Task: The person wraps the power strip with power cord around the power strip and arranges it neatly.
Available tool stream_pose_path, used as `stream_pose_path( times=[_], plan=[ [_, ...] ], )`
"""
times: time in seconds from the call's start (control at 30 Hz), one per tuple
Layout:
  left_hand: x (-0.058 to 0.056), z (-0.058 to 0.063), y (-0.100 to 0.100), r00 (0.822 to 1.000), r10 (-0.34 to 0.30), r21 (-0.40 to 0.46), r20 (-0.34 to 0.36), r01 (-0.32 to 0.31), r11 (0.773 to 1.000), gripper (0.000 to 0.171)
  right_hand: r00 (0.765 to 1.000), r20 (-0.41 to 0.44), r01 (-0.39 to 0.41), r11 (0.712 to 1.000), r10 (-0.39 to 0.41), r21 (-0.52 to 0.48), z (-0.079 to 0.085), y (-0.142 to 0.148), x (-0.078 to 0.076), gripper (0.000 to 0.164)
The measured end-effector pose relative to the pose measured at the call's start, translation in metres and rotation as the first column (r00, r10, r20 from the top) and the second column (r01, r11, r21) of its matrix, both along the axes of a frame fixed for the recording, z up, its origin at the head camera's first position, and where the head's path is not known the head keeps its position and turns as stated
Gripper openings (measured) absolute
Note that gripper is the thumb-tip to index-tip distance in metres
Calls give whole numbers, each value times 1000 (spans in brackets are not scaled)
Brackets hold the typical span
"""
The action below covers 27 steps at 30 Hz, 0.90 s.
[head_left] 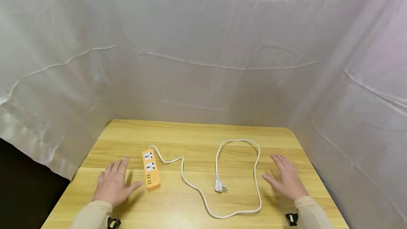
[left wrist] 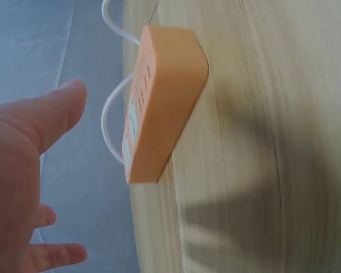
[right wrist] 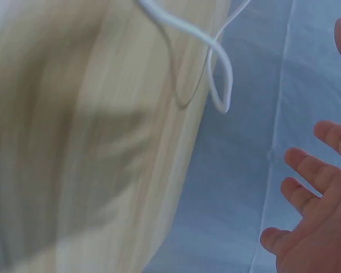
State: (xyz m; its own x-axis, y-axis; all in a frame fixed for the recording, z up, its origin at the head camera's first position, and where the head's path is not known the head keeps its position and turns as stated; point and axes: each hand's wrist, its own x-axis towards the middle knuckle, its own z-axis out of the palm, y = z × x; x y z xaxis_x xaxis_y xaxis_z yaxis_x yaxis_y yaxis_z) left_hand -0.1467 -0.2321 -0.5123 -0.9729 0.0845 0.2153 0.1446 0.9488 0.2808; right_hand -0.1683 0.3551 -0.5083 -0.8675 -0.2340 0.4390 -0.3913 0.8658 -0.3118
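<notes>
An orange power strip [head_left: 152, 177] with two white sockets and several USB ports lies on the left half of the table. From its far end a white cord [head_left: 198, 189] winds to the right, loops round and ends at a white plug [head_left: 218, 185] with its prongs pointing right. Just left of the strip hovers my left hand [head_left: 112, 183], fingers spread, holding nothing; the left wrist view shows the strip [left wrist: 165, 108] beyond the thumb. My right hand [head_left: 286, 177] is to the right of the cord's loop, fingers extended and apart from the cord [right wrist: 182, 24].
The wooden table [head_left: 178, 133] has rounded far corners. Pale grey cloth [head_left: 203, 87] hangs behind it and along both sides. A dark area [head_left: 25, 186] shows beyond the table's left edge. Small black devices [head_left: 292, 218] sit at both wrists.
</notes>
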Motion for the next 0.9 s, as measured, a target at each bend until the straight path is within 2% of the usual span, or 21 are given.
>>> stream_pose_path(
  times=[0.13,0.3,0.5,0.7,0.9],
  plan=[
    [-5,-3,12,1000,-10,4,-4,10,1000,101,999,-10,-45,999,45,8,8,-18,-7,78],
    [-13,-5,25,1000,-3,13,-8,3,1000,103,995,64,-78,997,78,-6,21,-60,-16,78],
    [-18,-9,35,996,36,46,78,-40,998,111,977,160,-131,990,139,-61,24,-123,-30,72],
    [-22,-11,42,978,80,84,193,-98,992,119,941,248,-208,971,232,-119,24,-175,-41,68],
    [-30,-13,46,948,132,120,290,-173,978,125,879,396,-209,962,264,-177,21,-221,-48,66]
  ],
)
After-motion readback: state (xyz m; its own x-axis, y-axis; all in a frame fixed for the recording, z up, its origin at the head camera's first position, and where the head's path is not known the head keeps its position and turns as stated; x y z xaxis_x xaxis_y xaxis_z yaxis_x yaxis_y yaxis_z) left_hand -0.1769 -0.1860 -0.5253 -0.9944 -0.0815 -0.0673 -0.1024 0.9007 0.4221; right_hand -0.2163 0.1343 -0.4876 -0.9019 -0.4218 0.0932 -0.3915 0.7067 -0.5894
